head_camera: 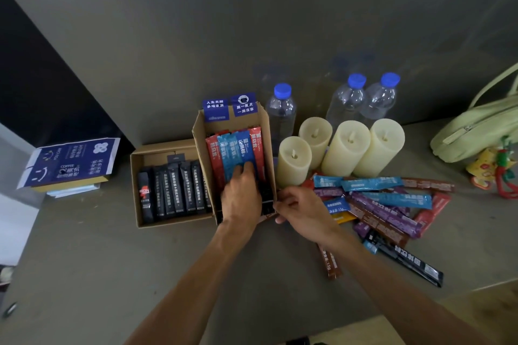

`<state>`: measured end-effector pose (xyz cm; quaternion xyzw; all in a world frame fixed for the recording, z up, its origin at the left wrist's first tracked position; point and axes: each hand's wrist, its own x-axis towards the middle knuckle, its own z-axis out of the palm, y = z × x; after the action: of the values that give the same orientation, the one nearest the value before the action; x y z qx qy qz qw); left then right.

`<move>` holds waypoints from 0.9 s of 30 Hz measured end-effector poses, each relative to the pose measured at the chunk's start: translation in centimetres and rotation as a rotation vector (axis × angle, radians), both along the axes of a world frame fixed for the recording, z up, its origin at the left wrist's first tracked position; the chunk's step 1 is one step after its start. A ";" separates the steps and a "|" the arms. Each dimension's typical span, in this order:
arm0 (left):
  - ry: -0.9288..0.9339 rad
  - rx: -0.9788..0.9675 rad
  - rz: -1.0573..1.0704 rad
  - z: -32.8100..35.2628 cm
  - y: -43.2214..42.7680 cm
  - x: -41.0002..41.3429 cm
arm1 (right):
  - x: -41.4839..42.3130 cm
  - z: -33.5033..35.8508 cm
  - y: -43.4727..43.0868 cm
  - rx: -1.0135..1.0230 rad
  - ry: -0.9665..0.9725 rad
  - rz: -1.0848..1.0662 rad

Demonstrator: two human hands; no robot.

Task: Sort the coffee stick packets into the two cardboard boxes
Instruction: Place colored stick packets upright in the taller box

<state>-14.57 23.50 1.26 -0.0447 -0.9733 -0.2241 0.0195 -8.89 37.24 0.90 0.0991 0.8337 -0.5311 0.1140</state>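
Observation:
Two cardboard boxes stand side by side. The left box (137, 190) holds a row of black stick packets (175, 190). The right box (199, 131), taller with blue flaps, holds red and blue packets (235, 145). My left hand (241, 196) reaches into the right box, its fingers pressing on the blue packets. My right hand (301, 211) grips the right box's near right corner. A loose pile of blue, purple, brown, red and black packets (384, 204) lies to the right of my right hand.
Several cream pillar candles (346, 145) and three water bottles (347, 98) stand behind the pile. A green bag (476, 131) with a colourful charm lies at far right. A blue printed box lid (70, 162) rests on a stack at left.

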 end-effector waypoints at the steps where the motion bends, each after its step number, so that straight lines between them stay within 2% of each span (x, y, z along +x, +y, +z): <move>1: -0.003 -0.020 -0.006 -0.1 -0.1 -0.1 | 0.0 0.0 0.0 0.006 0.003 0.002; 14: -0.010 -0.045 -0.020 -0.6 -0.2 -0.8 | 0.1 0.1 -0.2 0.017 -0.009 0.011; 23: 0.040 0.005 -0.054 -0.8 -0.8 -0.6 | 0.6 0.8 -0.4 0.017 -0.010 0.001; 27: 0.070 0.062 -0.068 -0.4 -1.3 0.1 | 2.0 1.2 0.4 -0.016 0.029 -0.078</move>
<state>-14.43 22.18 0.88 -0.0850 -0.9626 -0.2529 0.0473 -6.89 37.61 2.09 0.1232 0.8265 -0.5431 0.0821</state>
